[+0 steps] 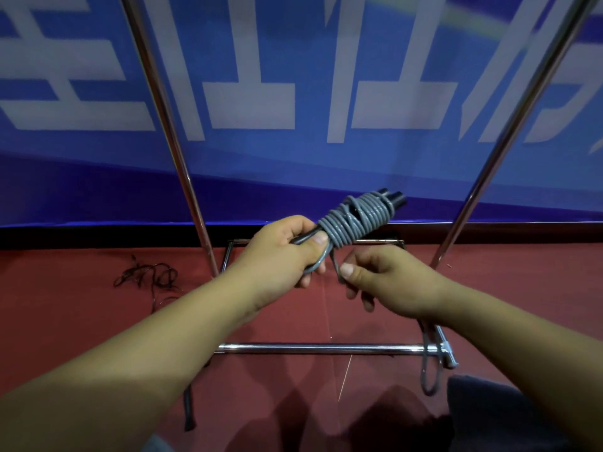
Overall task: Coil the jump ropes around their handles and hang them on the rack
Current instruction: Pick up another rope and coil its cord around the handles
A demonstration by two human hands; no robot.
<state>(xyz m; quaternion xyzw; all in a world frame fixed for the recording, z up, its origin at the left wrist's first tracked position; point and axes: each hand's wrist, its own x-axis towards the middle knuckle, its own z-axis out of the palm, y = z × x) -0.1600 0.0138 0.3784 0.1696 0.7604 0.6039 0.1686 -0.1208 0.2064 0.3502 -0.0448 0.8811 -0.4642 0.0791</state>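
A grey jump rope [355, 218] is wound in many turns around its two black handles [391, 197], which point up and to the right. My left hand [284, 249] grips the lower end of the handles, thumb on top. My right hand [378, 277] pinches the free grey rope just below the coil. A loose loop of that rope [429, 370] hangs below my right wrist. The chrome rack [182, 158] stands in front of me, with two slanted uprights and a low crossbar [319, 348].
A tangled dark rope [153, 275] lies on the red floor left of the rack's left upright. A black strap end [189, 409] shows under my left forearm. A blue banner with white characters [293, 93] fills the wall behind the rack.
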